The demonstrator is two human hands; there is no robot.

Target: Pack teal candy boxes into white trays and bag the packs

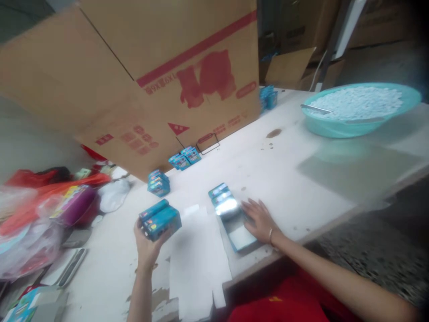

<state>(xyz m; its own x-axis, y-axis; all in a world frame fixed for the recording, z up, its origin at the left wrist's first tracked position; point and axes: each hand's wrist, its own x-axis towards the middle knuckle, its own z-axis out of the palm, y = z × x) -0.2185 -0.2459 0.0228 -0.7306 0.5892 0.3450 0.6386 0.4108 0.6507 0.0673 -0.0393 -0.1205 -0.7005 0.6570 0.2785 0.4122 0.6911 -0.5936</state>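
Note:
My left hand (147, 248) is closed around a couple of small blue boxes (162, 220) pressed side by side, raised just above the table. To its right, a flattened white cardboard sheet (194, 259) lies on the table. My right hand (261, 222), fingers stretched out, rests against the right side of a blue-edged carton (238, 239) with a pale inside. More small blue boxes (219, 193) stand in line at the carton's far end. A shiny glare hides part of the carton's middle.
Behind stands a large brown cardboard box (201, 76). Small blue box groups sit before it: one group (158, 183) and another (185, 157). A turquoise basin (348, 127) of pale pieces stands right. Plastic bags (33, 241) crowd the left. The table's edge (311, 232) runs along my right forearm.

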